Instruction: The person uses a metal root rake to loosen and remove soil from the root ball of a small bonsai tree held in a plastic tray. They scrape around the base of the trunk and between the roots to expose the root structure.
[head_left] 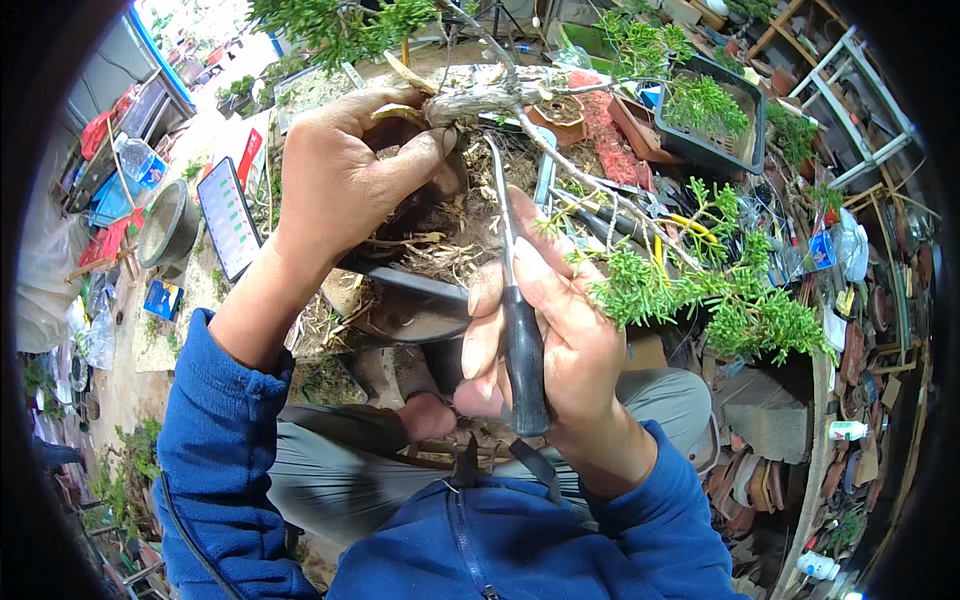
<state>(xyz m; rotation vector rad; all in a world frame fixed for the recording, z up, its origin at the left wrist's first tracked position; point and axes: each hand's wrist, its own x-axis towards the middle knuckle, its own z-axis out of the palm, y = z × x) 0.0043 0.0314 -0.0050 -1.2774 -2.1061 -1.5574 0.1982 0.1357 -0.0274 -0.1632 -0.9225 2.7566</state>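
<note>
A juniper bonsai with a pale, bare trunk (490, 100) leans across the top of the view. Its thin branch runs down to the right and ends in green foliage (765, 325). At the trunk's left end, my left hand (350, 175) is closed on the wood, fingers behind and thumb in front, beside peeled, splintered strips. My right hand (570, 340) is wrapped round the black handle of a carving tool (524, 365). The tool's thin metal shaft points up, its bent tip just below the trunk, apparently apart from it. Wood shavings (440, 255) lie on the soil beneath.
A dark pot rim (415, 280) curves below the soil. A phone (229, 218) stands on the left beside a grey bowl (170, 225). To the right lie pliers with yellow handles (692, 228) and other tools. A black planter tray (745, 150) sits far right; stacked pots (755, 485) are nearer.
</note>
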